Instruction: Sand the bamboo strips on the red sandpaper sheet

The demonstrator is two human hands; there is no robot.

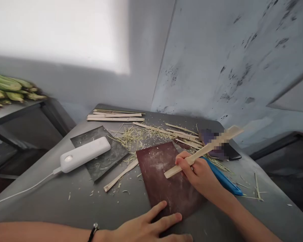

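Note:
A flat pale wooden strip [204, 149] is pinched in my right hand [198, 171], its lower end over a dark red sheet [164, 168] with pale dust on it. The strip slants up to the right. My left hand [151, 227] lies with fingers spread on the near edge of the red sheet and the table. Left of the sheet rests another shaped strip [121, 175], partly tucked beside its edge. A blue object [223, 178] shows behind my right wrist, partly hidden.
The grey table [73, 198] bears a dark sheet [106, 164], a white corded device [86, 154], stacked strips [116, 117], shavings [132, 136] and a dark phone-like object [233, 152]. Green corn-like ears [10, 87] lie on a table at left.

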